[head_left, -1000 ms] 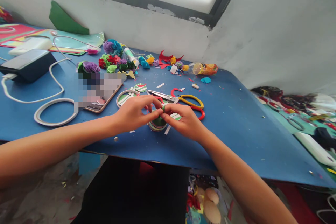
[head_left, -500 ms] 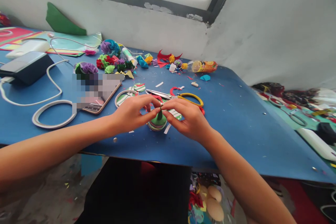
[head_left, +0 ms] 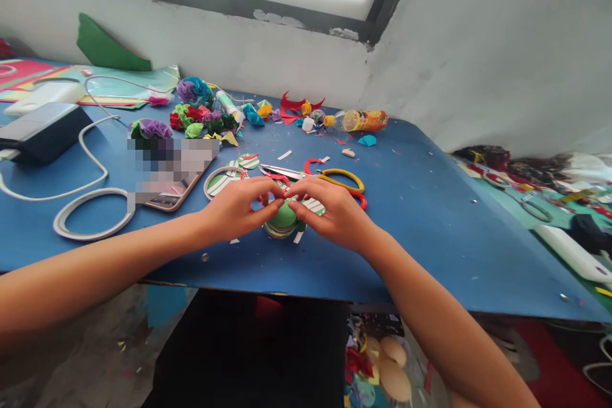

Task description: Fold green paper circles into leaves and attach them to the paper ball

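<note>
On the blue table, a small round piece with a smooth green top [head_left: 283, 217] and a banded rim stands between my hands. My left hand [head_left: 241, 205] closes its thumb and forefinger at the top of this piece. From the other side, my right hand [head_left: 329, 207] brings its fingertips to the same spot, almost touching the left ones. The fingers partly hide the top. A dark green bit [head_left: 301, 226] sticks out at its right side. Just behind lie scissors with yellow handles [head_left: 342, 178] and striped green-and-white paper discs [head_left: 224, 182].
To the left are a white tape ring [head_left: 62, 223], a phone [head_left: 179, 191] and a dark box with a cable [head_left: 43, 134]. Crumpled paper flowers [head_left: 195, 92], a glue stick [head_left: 228, 105] and a plastic bottle [head_left: 363, 120] lie along the back. The table's front edge runs close below my hands.
The dark green strip that stood up between my fingertips no longer shows there; a dark green bit now shows at the piece's right side. The whole view has shifted slightly.
</note>
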Available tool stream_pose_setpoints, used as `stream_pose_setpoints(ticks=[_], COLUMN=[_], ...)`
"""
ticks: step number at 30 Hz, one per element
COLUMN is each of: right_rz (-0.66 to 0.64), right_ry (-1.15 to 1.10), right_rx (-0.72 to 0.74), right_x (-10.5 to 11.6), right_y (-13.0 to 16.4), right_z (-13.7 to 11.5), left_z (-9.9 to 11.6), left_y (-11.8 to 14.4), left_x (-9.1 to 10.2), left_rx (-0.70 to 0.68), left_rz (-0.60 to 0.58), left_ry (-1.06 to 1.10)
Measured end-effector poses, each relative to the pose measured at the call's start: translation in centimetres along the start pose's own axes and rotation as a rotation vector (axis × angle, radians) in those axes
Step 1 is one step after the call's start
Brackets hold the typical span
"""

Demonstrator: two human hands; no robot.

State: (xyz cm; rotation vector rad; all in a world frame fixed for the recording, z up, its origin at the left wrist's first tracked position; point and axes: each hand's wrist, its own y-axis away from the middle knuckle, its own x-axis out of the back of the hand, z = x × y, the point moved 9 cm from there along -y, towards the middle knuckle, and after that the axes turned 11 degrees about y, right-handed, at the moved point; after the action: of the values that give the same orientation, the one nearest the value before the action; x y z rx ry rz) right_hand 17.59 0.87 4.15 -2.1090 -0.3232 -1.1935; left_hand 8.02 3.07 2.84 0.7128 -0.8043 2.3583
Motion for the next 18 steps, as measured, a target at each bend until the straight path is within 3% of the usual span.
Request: stream_pose_setpoints(ticks=[18], right_rz=[-0.269], right_ry=[-0.183], right_rx=[-0.172], right_x=[-2.5], right_y=[0.5], right_z=[2.4], left_z=[-0.1], left_y=[0.1], left_x=[0.6], left_rx=[0.014], left_rz=[0.039], left_ry=[0.001])
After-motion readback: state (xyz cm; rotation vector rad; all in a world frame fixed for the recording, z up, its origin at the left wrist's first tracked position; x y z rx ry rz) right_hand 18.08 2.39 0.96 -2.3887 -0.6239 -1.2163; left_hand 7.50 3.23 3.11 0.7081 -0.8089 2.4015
